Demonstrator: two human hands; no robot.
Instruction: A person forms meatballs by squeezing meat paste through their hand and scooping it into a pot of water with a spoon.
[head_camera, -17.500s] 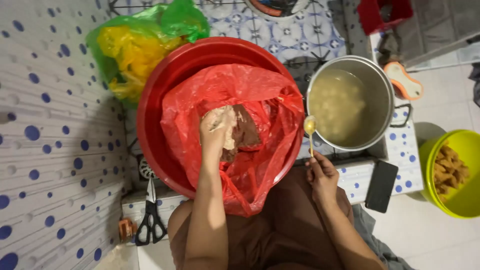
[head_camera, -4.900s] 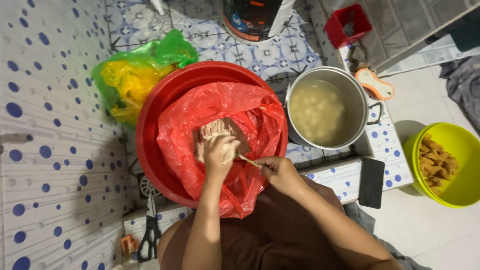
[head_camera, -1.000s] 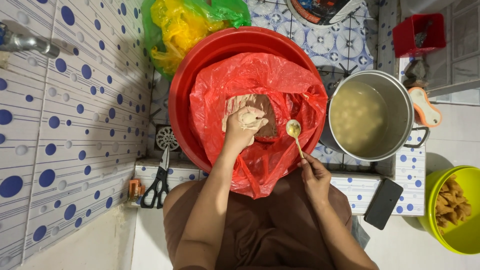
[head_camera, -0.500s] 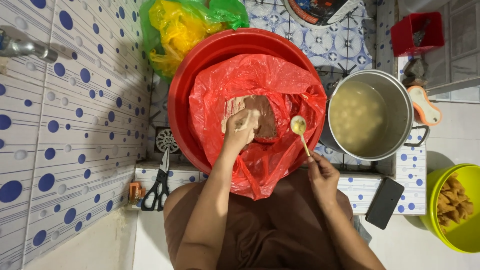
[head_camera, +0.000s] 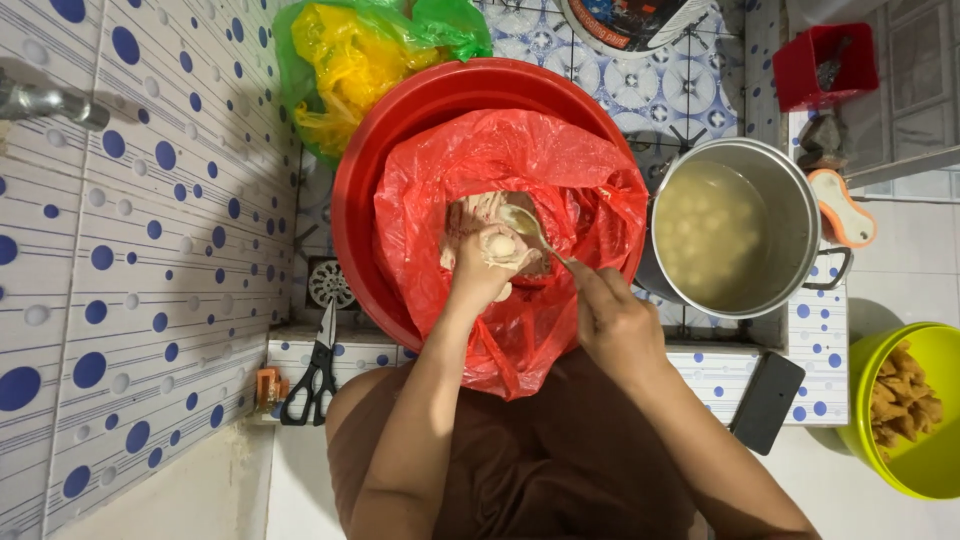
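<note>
Over the red basin (head_camera: 400, 130), we logged: left hand (head_camera: 487, 265) clenched, squeezing up a paste ball (head_camera: 499, 244); spoon (head_camera: 530, 230) grasped in right-hand fingers (head_camera: 590, 285), bowl touching it from the right.

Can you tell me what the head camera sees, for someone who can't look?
A left hand squeezes a pale paste ball over a red bag in a red basin, while the right hand brings a spoon to it. A pot of pale balls in liquid stands alongside.

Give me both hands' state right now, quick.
Left hand: closed on pale paste, a ball squeezed out on top.
Right hand: holding a spoon at that ball.
</note>
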